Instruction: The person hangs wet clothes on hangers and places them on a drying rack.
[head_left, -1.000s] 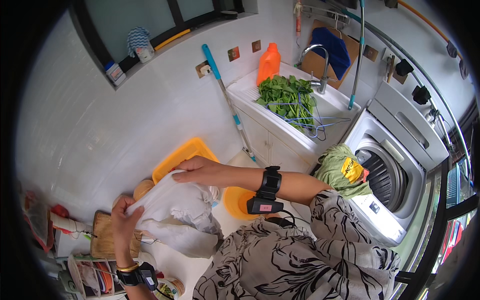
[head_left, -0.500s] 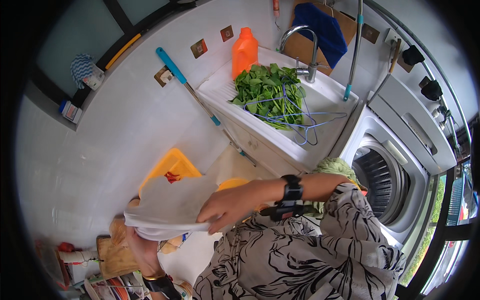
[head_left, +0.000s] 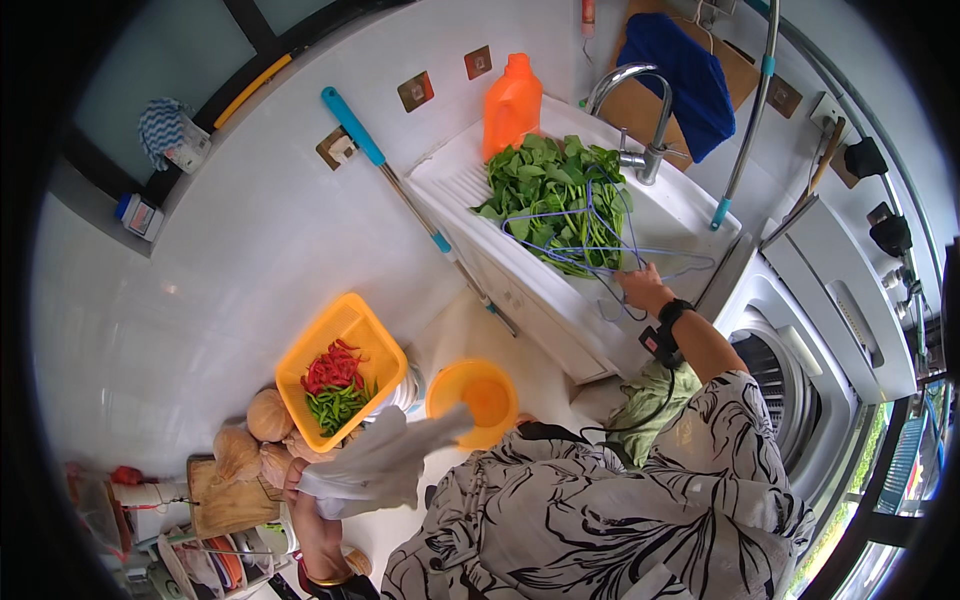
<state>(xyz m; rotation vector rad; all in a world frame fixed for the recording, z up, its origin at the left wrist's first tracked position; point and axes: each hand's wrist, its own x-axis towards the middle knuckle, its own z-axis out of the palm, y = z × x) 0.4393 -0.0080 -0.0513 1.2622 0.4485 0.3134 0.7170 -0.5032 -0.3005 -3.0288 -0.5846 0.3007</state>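
Observation:
My left hand (head_left: 312,508), at the lower left, is closed on a white cloth garment (head_left: 375,470), which hangs in folds to the right of it. My right hand (head_left: 645,290) reaches over the sink's front edge, its fingers curled at the wire of the blue clothes hangers (head_left: 590,212). These hangers lie tangled on a heap of leafy green vegetables (head_left: 556,190) in the white sink (head_left: 655,215). How firmly the fingers grip the wire is partly hidden.
A yellow basket (head_left: 372,335) holds red and green chillies. Near it are a yellow bucket (head_left: 470,385) and several brown round things (head_left: 270,415). An orange jug (head_left: 512,105) and tap (head_left: 655,100) are at the sink. On the right stands an open washing machine (head_left: 790,375), light-green cloth (head_left: 650,410) beside it.
My right hand has let go of the white garment and moved up and right to the hangers. The garment has dropped lower in my left hand, uncovering the basket of chillies.

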